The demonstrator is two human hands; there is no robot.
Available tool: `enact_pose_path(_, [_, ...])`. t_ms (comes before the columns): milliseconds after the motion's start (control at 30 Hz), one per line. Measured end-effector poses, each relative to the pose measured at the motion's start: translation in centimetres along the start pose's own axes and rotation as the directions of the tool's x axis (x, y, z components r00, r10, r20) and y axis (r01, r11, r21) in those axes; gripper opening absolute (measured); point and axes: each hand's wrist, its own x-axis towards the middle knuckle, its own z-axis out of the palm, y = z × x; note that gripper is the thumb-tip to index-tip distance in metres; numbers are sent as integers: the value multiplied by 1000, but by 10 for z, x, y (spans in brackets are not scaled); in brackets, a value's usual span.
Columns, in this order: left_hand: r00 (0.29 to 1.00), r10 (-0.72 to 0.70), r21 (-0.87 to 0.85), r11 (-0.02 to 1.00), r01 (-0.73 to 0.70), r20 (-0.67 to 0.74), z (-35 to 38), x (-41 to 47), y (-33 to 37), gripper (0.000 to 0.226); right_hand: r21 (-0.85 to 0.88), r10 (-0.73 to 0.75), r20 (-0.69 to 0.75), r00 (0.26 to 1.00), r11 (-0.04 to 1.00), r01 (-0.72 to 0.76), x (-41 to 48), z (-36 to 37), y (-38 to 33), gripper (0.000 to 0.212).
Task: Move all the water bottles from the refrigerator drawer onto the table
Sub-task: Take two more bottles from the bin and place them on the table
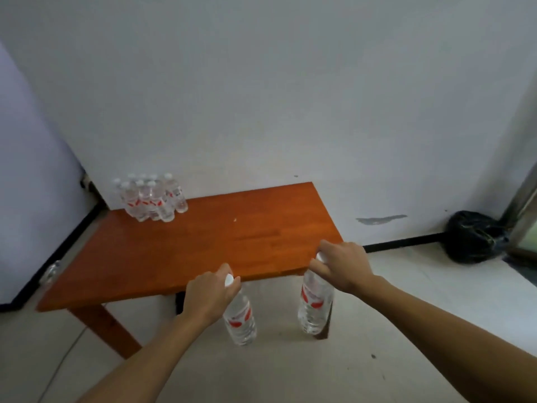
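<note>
Head view: clear water-filled bottles [151,197] on table [203,245]

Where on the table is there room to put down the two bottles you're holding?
Most of the orange table is bare: the whole near edge by the left hand and right hand, the middle, and the right end by the wall. Only the far left corner is crowded, where the cluster of bottles stands.
</note>
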Motion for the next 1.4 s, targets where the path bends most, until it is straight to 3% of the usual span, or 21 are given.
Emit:
enact_pose_path(267, [991,-119,-2,993,119,60,14,117,-84,20,7,-122,77,990,993,122,167,78,-28,35])
enact_pose_path(467, [969,-246,-97,965,244,-8,21,197,-145,20,4,-211,81,974,977,212,279,110,-50,39])
enact_pose_path(633, [960,-279,-64,959,277,-20,26,260,-195,22,22,-223,73,972,975,222,350,137,-69,42])
enact_pose_path(1033, [988,-144,-88,985,148,57,63,424,-361,28,-7,-72,174,982,997,75,505,227,-138,33])
enact_pose_path(1233, [995,-8,-83,996,17,104,74,501,-427,29,56,18,167,986,998,-28,579,267,-185,35])
enact_pose_path(1400, [987,81,-81,994,-70,142,85,543,-462,37,67,12,149,989,997,-22,634,293,-222,37])
